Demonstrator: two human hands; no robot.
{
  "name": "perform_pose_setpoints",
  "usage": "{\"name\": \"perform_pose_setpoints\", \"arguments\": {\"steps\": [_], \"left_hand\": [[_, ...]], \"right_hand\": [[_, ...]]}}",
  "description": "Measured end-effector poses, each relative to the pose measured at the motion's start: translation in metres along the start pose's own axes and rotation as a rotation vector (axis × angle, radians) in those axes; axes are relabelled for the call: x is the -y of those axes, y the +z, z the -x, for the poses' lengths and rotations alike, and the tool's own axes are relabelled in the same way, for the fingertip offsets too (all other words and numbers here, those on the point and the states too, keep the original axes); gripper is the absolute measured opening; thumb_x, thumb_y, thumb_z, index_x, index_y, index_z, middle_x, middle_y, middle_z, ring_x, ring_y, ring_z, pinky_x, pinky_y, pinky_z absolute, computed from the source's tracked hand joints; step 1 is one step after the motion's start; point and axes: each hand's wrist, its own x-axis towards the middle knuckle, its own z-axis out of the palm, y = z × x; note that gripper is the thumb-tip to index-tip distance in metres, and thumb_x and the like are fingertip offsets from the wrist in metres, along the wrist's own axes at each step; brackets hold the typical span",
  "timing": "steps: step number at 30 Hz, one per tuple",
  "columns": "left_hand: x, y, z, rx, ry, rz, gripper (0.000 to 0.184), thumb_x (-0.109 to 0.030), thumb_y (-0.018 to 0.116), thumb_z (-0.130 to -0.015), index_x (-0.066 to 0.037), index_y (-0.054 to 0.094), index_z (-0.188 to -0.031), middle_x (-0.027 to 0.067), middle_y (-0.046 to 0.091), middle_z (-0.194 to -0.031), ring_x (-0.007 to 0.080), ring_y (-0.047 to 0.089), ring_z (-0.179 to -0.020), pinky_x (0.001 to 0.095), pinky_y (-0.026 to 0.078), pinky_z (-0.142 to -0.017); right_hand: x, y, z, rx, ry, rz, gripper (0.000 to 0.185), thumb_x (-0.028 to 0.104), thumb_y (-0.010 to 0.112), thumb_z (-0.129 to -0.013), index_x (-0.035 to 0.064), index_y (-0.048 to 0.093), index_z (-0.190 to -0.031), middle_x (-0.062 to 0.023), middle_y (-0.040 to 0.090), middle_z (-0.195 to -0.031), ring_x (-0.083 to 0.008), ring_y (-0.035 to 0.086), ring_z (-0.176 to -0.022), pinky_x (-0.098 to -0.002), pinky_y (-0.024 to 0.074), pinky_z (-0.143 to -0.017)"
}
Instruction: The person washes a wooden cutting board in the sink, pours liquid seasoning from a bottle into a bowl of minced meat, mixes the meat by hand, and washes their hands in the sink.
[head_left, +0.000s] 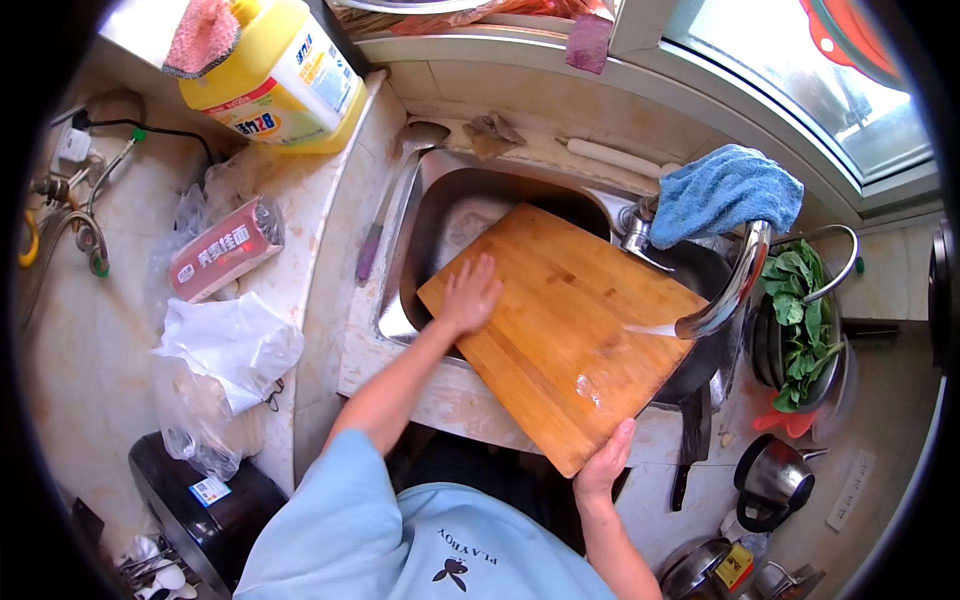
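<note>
A wooden cutting board (pixel 560 300) lies slantwise over the steel sink (pixel 400 290), its near corner jutting past the counter's front edge. My left hand (pixel 472 292) rests flat on the board's upper left part, fingers stretched out. At the near right corner, my right hand (pixel 604 464) grips the board's edge; the fingers beneath it are hidden. Water (pixel 650 330) runs from the curved faucet (pixel 725 300) onto the board's right side, where a wet, foamy patch shows. A blue cloth (pixel 728 195) hangs over the faucet.
Right of the sink, a cleaver (pixel 692 440) lies on the counter near leafy greens (pixel 803 320) and a metal kettle (pixel 775 475). A long-handled ladle (pixel 385 200) lies along the left rim. Further left are a yellow jug (pixel 290 90) and a pink noodle packet (pixel 228 248).
</note>
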Motion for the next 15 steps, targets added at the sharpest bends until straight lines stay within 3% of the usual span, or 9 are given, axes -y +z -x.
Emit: {"name": "perform_pose_setpoints", "arguments": {"steps": [3,5,7,9,11,15], "left_hand": [[-0.085,-0.017,0.099,0.140,0.084,-0.127,0.069,-0.053,0.029,-0.103,-0.016,0.017,-0.160,0.0060,0.013,-0.167,0.0355,0.008,-0.154,0.0536,0.005,-0.123],[-0.089,-0.022,0.103,0.142,0.074,-0.089,0.069,-0.053,0.028,-0.103,-0.017,0.018,-0.160,0.0058,0.013,-0.167,0.0346,0.008,-0.154,0.0536,0.004,-0.123],[-0.064,-0.009,0.070,0.082,0.084,-0.069,0.068,-0.054,0.027,-0.102,-0.019,0.019,-0.160,0.0057,0.013,-0.167,0.0330,0.008,-0.154,0.0544,0.004,-0.122],[-0.004,0.007,-0.019,-0.039,-0.143,-0.040,0.069,-0.055,0.026,-0.102,-0.017,0.021,-0.159,0.0061,0.015,-0.167,0.0330,0.011,-0.153,0.0556,0.007,-0.122],[0.000,-0.005,-0.070,-0.039,-0.267,0.027,0.070,-0.056,0.026,-0.102,-0.016,0.023,-0.159,0.0065,0.017,-0.166,0.0341,0.014,-0.153,0.0558,0.010,-0.121],[-0.023,0.006,-0.053,-0.033,-0.023,0.020,0.071,-0.055,0.030,-0.101,-0.015,0.024,-0.159,0.0067,0.020,-0.166,0.0350,0.016,-0.152,0.0557,0.011,-0.121]], "right_hand": [[0.000,-0.003,0.004,-0.008,0.071,-0.096,0.053,0.041,0.026,-0.110,-0.0015,0.045,-0.135,-0.0140,0.053,-0.132,-0.0213,0.053,-0.118,-0.0361,0.0425,-0.102],[-0.001,-0.002,0.002,-0.008,0.078,-0.124,0.052,0.041,0.026,-0.110,-0.0010,0.044,-0.135,-0.0136,0.053,-0.132,-0.0210,0.053,-0.118,-0.0358,0.0425,-0.102],[-0.005,-0.002,0.001,-0.005,0.062,-0.112,0.052,0.041,0.026,-0.110,-0.0006,0.044,-0.135,-0.0134,0.053,-0.131,-0.0206,0.053,-0.118,-0.0354,0.0422,-0.103],[-0.020,-0.010,0.001,-0.010,0.067,-0.136,0.047,0.037,0.034,-0.109,-0.0007,0.044,-0.134,-0.0129,0.053,-0.131,-0.0207,0.053,-0.118,-0.0353,0.0420,-0.103],[-0.013,-0.006,-0.002,-0.020,0.053,-0.164,0.042,0.031,0.043,-0.106,-0.0010,0.045,-0.133,-0.0123,0.054,-0.129,-0.0204,0.053,-0.117,-0.0352,0.0420,-0.103],[0.022,0.012,0.008,0.040,0.038,-0.138,0.043,0.015,0.059,-0.095,-0.0024,0.044,-0.132,-0.0117,0.056,-0.126,-0.0196,0.054,-0.113,-0.0348,0.0425,-0.102]]}}
